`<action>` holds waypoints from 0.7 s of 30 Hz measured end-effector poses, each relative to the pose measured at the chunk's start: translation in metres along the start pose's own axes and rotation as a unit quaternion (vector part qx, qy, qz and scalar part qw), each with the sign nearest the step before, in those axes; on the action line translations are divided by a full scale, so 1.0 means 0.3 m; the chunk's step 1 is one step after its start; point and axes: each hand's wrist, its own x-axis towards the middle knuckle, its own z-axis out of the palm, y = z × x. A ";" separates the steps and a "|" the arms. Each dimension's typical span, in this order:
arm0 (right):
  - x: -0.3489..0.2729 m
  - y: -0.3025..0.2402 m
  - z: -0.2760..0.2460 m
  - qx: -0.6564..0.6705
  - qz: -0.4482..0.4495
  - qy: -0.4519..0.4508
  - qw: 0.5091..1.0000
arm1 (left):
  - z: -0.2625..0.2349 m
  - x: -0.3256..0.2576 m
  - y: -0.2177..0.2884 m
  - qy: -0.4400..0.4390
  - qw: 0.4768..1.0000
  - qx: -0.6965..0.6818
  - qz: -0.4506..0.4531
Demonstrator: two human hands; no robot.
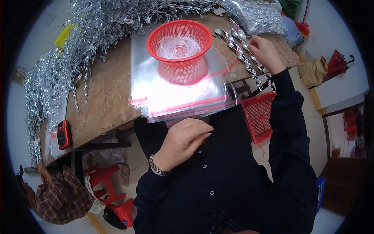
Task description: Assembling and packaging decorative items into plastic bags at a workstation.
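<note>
At the table's right side, my right hand [267, 53] has its fingers closed on one of the shiny silver twisted strips [242, 55], which lie side by side and hang past the table edge. My left hand [184, 141], with a watch on its wrist, hovers close to my body by the front edge of the stacked clear plastic bags [148, 93]. Its thumb and fingers are pressed together; whatever lies between them is hidden. A red plastic basket [180, 26] holding a coil of thin, whitish clear strands stands on the bags, between and beyond my hands.
Heaps of silver twisted strips [117, 19] cover the table's back and left. A small red radio [64, 134] stands at the left edge. Below right is a red crate [259, 117]. Another person in a plaid shirt [64, 197] sits at lower left beside a red stool [105, 175].
</note>
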 end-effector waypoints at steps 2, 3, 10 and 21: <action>0.041 0.006 0.033 -0.063 0.012 0.002 0.998 | -0.011 -0.004 -0.011 0.007 1.000 0.009 -0.002; 0.059 0.013 0.048 -0.062 0.011 0.002 0.998 | -0.018 -0.006 -0.015 0.012 1.000 0.011 -0.012; 0.137 0.086 0.188 -0.133 -0.020 0.028 0.991 | -0.073 -0.037 -0.044 0.033 0.997 0.039 -0.058; 0.044 0.070 0.084 -0.106 -0.059 0.056 0.991 | -0.376 -0.064 -0.202 0.214 0.938 0.233 -0.143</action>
